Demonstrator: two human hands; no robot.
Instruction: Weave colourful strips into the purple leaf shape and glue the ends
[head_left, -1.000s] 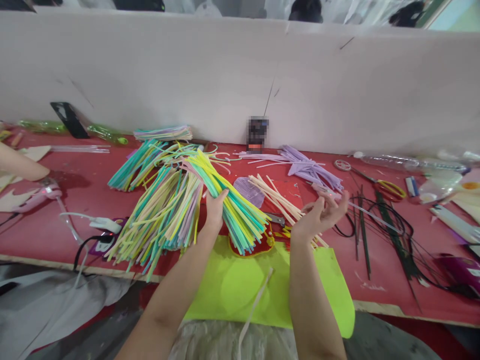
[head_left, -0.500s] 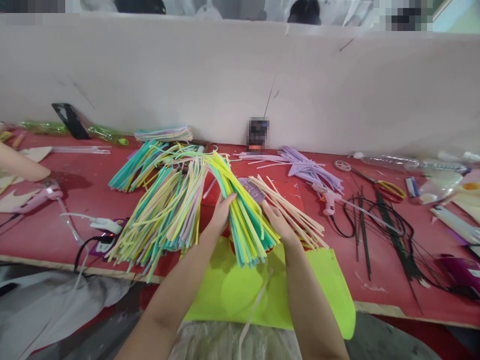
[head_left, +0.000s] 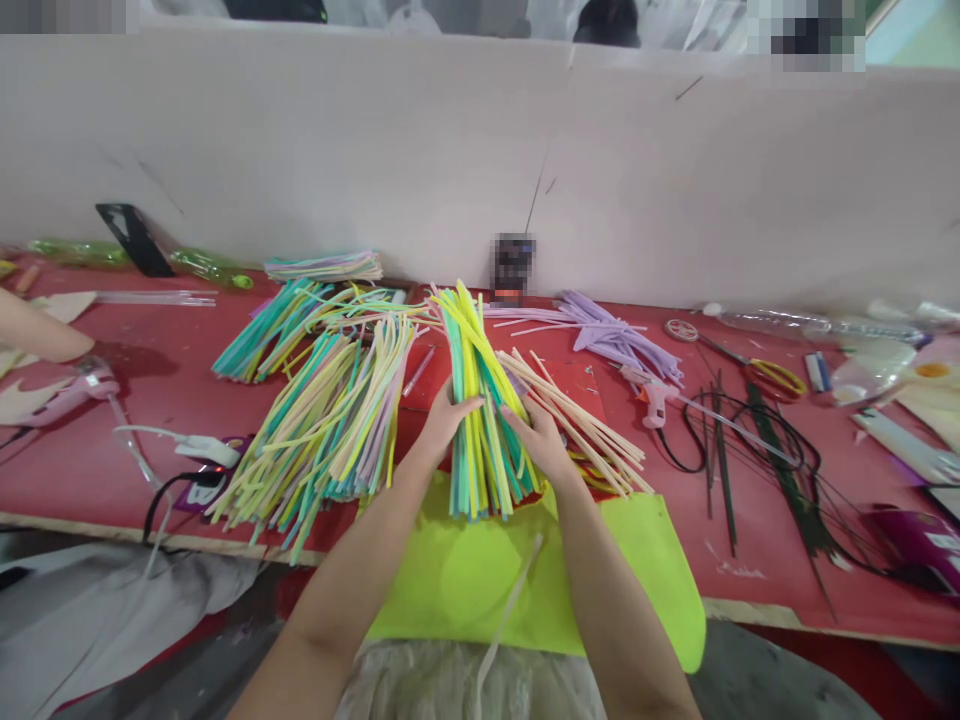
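A loose bundle of yellow, green and teal pipe cleaners (head_left: 480, 440) stands nearly upright between my hands, its lower ends fanned out over a lime-green cloth (head_left: 480, 580). My left hand (head_left: 444, 425) is closed on the bundle's left side, thumb across the front. From the right, my right hand (head_left: 541, 440) grips the same bundle, its thumb also over the front. Just left lies a big heap of mixed pastel pipe cleaners (head_left: 300, 440). Beige pipe cleaners (head_left: 585, 420) rest beside my right hand, and purple pipe cleaners (head_left: 619, 345) lie farther back.
A pink glue gun (head_left: 654, 395) with a cord lies to the right, near yellow-handled scissors (head_left: 776, 378) and dark green stems (head_left: 787, 470). On the left are another glue gun (head_left: 75, 390), a plugged power strip (head_left: 214, 485) and another person's arm (head_left: 37, 330). A white partition (head_left: 337, 140) stands behind.
The bundle has swung from a slant to nearly upright, its lower ends shifting left. My right hand has moved left, closer to my left hand, and wraps the bundle more.
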